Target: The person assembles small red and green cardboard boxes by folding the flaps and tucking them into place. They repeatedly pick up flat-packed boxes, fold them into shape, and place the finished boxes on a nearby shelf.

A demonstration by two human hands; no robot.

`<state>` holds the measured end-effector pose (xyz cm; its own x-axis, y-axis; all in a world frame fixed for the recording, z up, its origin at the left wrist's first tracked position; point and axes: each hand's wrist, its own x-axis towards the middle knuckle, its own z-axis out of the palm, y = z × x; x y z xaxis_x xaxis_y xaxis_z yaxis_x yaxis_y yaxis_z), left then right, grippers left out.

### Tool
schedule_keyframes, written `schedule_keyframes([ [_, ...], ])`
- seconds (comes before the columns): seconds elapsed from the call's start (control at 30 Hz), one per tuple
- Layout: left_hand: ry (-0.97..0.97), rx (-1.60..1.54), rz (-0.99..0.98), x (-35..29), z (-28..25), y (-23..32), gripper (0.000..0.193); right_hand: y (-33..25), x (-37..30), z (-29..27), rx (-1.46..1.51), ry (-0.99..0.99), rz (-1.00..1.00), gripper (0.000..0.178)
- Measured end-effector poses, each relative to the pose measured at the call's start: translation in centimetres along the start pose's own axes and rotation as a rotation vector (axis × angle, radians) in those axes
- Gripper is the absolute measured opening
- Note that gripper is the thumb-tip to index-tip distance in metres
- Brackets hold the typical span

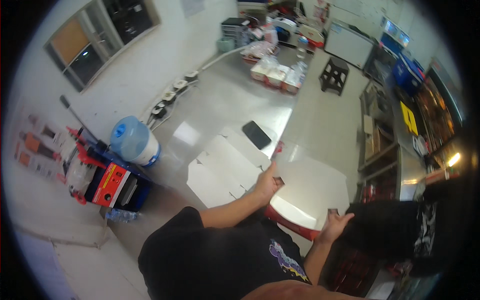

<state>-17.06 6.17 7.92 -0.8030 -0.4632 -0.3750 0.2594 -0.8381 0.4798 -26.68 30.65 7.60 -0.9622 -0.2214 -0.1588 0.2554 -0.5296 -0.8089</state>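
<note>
Between my hands is a partly folded cardboard box (312, 182), white inside with a red outer side along its near edge. My left hand (268, 186) grips its left side, thumb pointing up. At the near right corner my right hand (335, 226) is closed on it, thumb sticking outward. An unfolded white cardboard box blank (225, 167) lies on the steel table just left of my left hand, with slits and small flaps along its edges. A black phone (256, 135) rests beyond it by the table's edge.
The steel table (220, 102) carries packed containers (277, 75) at its far end. A blue-capped water jug (134, 140) and a red-fronted machine (112, 185) stand at left. Power sockets (172, 95) line the wall. A dark stool (335, 75) stands beyond; a person in black (385, 227) is at right.
</note>
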Motion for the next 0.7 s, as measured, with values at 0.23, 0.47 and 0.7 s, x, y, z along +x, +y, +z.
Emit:
schedule_keyframes([
  [0.23, -0.282, 0.668, -0.228, -0.9, -0.5, 1.2, 0.056, -2.7, -1.0, 2.6, -0.589, -0.3, 0.57, 0.042],
  [0.47, -0.448, 0.671, -0.043, 1.2, -2.0, -0.1, 0.056, -1.8, -0.6, 2.2, -0.507, -0.316, 0.368, 0.037],
  [0.7, -0.637, 0.795, -0.088, -1.3, -1.3, 0.6, 0.088, -2.2, 0.9, -1.0, -0.568, -0.138, 0.062, 0.046],
])
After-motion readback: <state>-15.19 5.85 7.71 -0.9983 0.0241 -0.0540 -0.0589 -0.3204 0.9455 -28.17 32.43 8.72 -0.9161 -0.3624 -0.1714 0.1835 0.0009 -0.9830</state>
